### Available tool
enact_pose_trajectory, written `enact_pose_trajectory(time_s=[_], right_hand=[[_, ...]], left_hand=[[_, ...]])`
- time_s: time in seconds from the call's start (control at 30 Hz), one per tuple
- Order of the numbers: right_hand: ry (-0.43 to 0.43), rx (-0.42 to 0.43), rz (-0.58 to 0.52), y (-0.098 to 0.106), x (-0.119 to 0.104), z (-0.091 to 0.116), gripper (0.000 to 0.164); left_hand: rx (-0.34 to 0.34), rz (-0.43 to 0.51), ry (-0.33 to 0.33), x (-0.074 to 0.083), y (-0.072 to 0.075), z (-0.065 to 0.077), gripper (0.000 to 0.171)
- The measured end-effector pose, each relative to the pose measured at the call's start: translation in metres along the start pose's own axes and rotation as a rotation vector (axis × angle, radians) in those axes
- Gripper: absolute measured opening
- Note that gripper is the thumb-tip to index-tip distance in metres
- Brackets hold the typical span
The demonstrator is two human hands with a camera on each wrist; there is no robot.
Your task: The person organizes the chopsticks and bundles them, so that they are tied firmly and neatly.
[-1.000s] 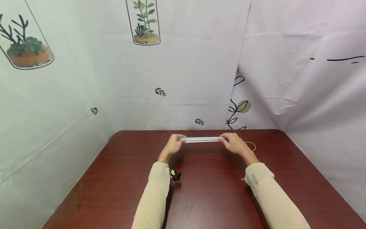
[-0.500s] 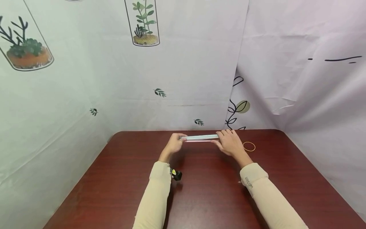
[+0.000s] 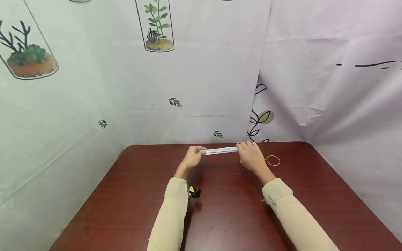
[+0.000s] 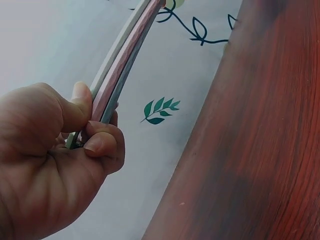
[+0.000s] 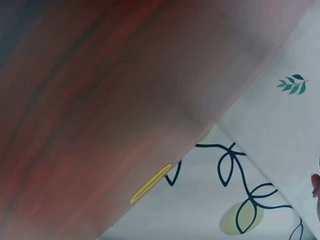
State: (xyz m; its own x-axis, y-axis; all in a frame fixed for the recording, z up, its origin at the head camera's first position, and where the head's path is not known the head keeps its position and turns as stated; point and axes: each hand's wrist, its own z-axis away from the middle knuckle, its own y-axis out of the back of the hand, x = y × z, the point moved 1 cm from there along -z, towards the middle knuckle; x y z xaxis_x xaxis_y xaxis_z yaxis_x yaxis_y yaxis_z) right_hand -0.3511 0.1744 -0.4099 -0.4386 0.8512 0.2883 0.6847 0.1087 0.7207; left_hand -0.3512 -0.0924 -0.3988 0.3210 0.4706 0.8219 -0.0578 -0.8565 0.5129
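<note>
A bundle of slim pencils is held above the far part of the table, spanning both hands. White, pink and grey-blue pencils show side by side in the left wrist view. My left hand pinches the left end between thumb and curled fingers. Around the right end, the fingers of my right hand are curled, with the thumb out of sight in the head view. That end sits slightly higher than the left one. The right wrist view catches only a fingertip at its edge.
A yellow rubber band lies on the dark red wooden table, right of my right hand. White cloth walls with printed plants stand behind and beside the table. A black device sits at my left wrist.
My right hand has shifted left and its fingers have gone over the pencils' right end, the thumb dropping from sight. The bundle's right end has risen a little. My left hand stays nearly still.
</note>
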Motion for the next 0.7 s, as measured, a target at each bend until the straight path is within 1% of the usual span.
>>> enact_pose_trajectory(time_s=[0.07, 0.13, 0.17, 0.33, 0.43, 0.57, 0.67, 0.7], right_hand=[[-0.001, 0.013, 0.003, 0.0002, -0.0011, -0.0003, 0.012], [-0.004, 0.031, -0.011, 0.0002, -0.0014, 0.0001, 0.010], [-0.007, 0.044, -0.024, 0.0001, -0.0015, 0.0001, 0.013], [-0.028, 0.101, -0.075, -0.0003, -0.0020, -0.0007, 0.042], [-0.020, 0.143, -0.067, -0.0008, -0.0009, -0.0008, 0.048], [0.001, 0.237, -0.061, 0.0003, 0.0019, -0.0008, 0.050], [-0.003, 0.294, -0.068, 0.0013, 0.0038, -0.0003, 0.048], [-0.006, 0.305, -0.068, 0.0015, 0.0043, 0.0002, 0.047]], left_hand=[[0.001, 0.009, 0.001, 0.0001, -0.0002, 0.0003, 0.024], [0.002, 0.017, 0.002, 0.0002, -0.0003, 0.0005, 0.024], [0.001, 0.021, 0.004, 0.0001, -0.0003, 0.0005, 0.024], [-0.008, 0.065, 0.020, 0.0007, -0.0011, 0.0026, 0.024], [-0.010, 0.090, 0.024, 0.0000, -0.0022, 0.0036, 0.023], [0.013, 0.049, -0.032, 0.0009, -0.0029, 0.0030, 0.023], [0.036, -0.037, -0.081, 0.0039, -0.0039, 0.0033, 0.023], [0.037, -0.062, -0.087, 0.0048, -0.0045, 0.0036, 0.024]])
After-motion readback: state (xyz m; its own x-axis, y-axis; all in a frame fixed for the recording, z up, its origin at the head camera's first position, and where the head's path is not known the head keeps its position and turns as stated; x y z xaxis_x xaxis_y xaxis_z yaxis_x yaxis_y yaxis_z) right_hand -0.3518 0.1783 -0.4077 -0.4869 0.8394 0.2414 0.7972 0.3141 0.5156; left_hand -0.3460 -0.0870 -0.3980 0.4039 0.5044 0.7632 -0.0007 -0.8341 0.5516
